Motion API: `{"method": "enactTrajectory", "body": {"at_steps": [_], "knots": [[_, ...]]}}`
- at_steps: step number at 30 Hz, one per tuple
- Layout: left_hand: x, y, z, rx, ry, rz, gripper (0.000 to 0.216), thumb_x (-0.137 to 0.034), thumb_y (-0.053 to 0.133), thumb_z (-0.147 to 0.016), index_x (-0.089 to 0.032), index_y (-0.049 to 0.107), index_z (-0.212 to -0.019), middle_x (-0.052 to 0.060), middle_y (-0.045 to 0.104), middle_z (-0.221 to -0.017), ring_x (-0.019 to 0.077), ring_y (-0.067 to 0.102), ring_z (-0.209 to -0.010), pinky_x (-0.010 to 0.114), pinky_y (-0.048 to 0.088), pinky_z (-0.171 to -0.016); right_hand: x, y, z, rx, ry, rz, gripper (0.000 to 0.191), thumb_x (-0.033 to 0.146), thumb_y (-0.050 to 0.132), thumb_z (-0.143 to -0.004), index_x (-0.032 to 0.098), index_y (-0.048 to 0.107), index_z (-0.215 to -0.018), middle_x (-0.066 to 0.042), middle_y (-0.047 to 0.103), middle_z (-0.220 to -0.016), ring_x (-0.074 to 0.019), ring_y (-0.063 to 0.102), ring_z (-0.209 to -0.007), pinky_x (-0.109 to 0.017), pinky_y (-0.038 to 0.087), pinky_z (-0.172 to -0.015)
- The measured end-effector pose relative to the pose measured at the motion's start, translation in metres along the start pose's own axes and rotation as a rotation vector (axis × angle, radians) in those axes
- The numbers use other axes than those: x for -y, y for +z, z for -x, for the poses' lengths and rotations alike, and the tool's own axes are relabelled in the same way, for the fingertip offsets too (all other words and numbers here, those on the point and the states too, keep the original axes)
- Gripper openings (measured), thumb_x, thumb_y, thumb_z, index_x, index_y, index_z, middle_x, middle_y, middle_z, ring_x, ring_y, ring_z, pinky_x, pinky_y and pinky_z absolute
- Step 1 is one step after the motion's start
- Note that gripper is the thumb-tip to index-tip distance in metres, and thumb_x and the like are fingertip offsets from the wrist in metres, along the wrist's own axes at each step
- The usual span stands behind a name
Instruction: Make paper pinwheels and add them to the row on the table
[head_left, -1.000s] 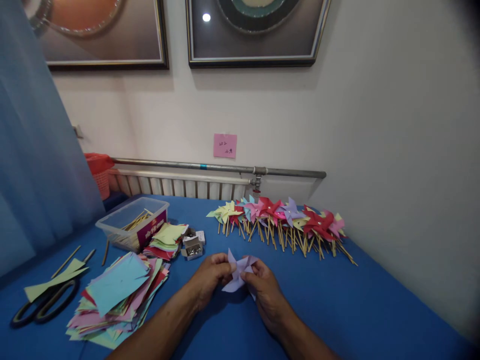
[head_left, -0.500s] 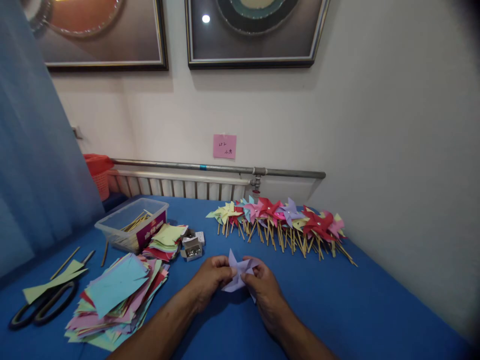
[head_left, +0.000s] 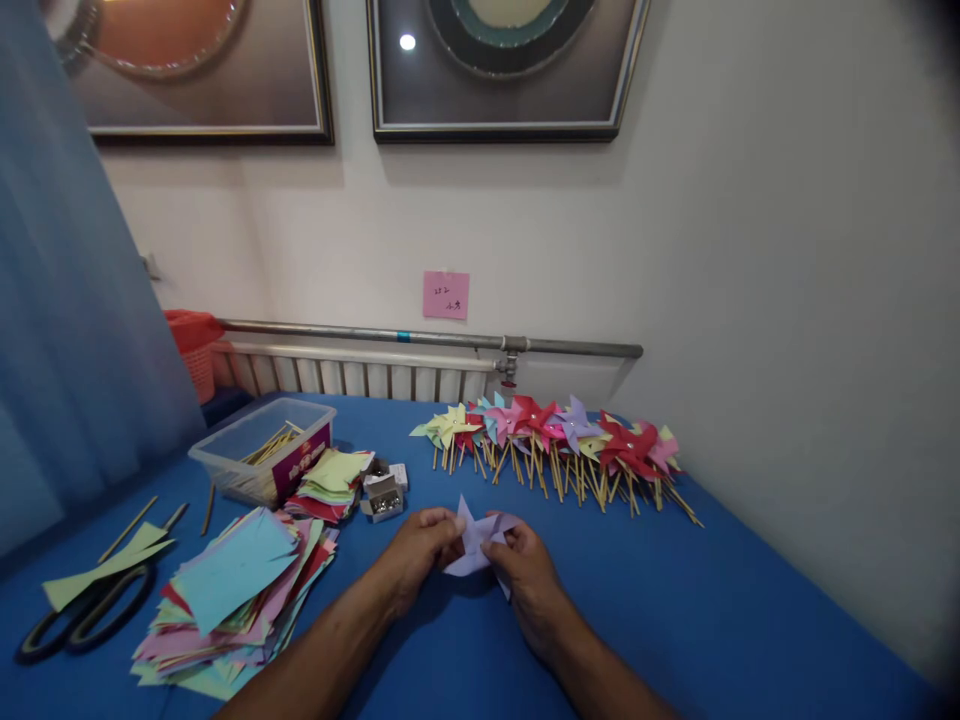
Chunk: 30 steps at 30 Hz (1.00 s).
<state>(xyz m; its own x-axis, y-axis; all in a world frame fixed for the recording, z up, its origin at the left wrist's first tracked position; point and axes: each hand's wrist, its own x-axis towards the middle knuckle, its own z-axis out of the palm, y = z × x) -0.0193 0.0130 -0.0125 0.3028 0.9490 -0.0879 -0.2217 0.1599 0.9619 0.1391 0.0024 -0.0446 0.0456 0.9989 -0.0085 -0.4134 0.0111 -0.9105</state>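
Observation:
Between my two hands is a purple paper pinwheel (head_left: 472, 545), its pointed blades folded toward the middle. My left hand (head_left: 424, 550) pinches its left side between thumb and fingers. On the right, my right hand (head_left: 525, 570) grips the paper, the thumb pressed near its centre. No stick shows on this pinwheel. Just beyond my left hand stands a small open box of metal pins (head_left: 385, 500). Finished pinwheels (head_left: 536, 420) on sticks lie in a long row farther back.
At left, a clear plastic tub (head_left: 262, 440) holds wooden sticks. In front of it lie a small stack of cut papers (head_left: 334, 475) and a larger pile of coloured sheets (head_left: 232, 580). Black-handled scissors (head_left: 112, 610) lie under pale green paper strips (head_left: 109, 568). A wall borders the blue table (head_left: 675, 620).
My left thumb has shifted slightly left and up along the purple paper. Both hands still hold the pinwheel in nearly the same place, and the view has turned slightly.

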Motion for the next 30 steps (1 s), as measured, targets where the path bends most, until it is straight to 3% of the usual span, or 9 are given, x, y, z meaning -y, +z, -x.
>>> {"method": "enactTrajectory", "body": {"at_steps": [4,8,15,23,30], "knots": [[0.005,-0.006,-0.007,-0.068,0.009,-0.039,0.055,-0.068,0.072,-0.066,-0.015,0.062,-0.071,0.002,0.063,-0.060,0.0116,0.053,-0.047,0.024,0.034,-0.049,-0.003,0.000,-0.001,-0.019,-0.048,-0.006,0.043,0.022,0.083,-0.056,0.022,0.067,-0.095,0.000,0.074,-0.080,-0.0208,0.066,-0.073,-0.029,0.048,-0.070],[0.008,-0.014,-0.012,-0.156,0.029,-0.079,0.050,-0.064,0.072,-0.066,-0.016,0.061,-0.074,0.000,0.061,-0.057,0.0107,0.052,-0.044,0.022,0.031,-0.043,-0.005,0.000,-0.002,-0.017,-0.072,0.010,0.043,0.023,0.082,-0.057,0.021,0.067,-0.098,0.000,0.073,-0.080,-0.0200,0.065,-0.074,-0.029,0.047,-0.070],[0.010,-0.020,-0.017,-0.152,0.014,-0.073,0.041,-0.054,0.073,-0.067,-0.016,0.060,-0.072,-0.001,0.062,-0.055,0.0099,0.052,-0.042,0.020,0.031,-0.041,-0.007,0.003,-0.012,-0.027,-0.010,0.014,0.038,0.020,0.082,-0.050,0.019,0.068,-0.086,0.000,0.072,-0.072,-0.0199,0.064,-0.068,-0.028,0.047,-0.065],[0.010,-0.017,-0.016,-0.176,0.014,-0.047,0.041,-0.054,0.074,-0.065,-0.016,0.059,-0.071,0.000,0.061,-0.054,0.0108,0.051,-0.040,0.021,0.033,-0.039,0.009,0.011,-0.003,0.019,0.015,-0.007,0.024,0.026,0.080,-0.062,0.018,0.070,-0.082,0.001,0.069,-0.070,-0.0168,0.061,-0.064,-0.026,0.047,-0.061],[-0.012,-0.020,-0.010,-0.378,0.104,-0.096,0.039,-0.050,0.069,-0.077,-0.021,0.051,-0.060,-0.004,0.050,-0.051,0.0100,0.042,-0.043,0.022,0.027,-0.044,0.010,0.004,0.002,0.021,0.051,-0.109,0.026,0.025,0.082,-0.063,0.020,0.068,-0.085,0.002,0.068,-0.071,-0.0166,0.060,-0.065,-0.027,0.047,-0.062]]}}
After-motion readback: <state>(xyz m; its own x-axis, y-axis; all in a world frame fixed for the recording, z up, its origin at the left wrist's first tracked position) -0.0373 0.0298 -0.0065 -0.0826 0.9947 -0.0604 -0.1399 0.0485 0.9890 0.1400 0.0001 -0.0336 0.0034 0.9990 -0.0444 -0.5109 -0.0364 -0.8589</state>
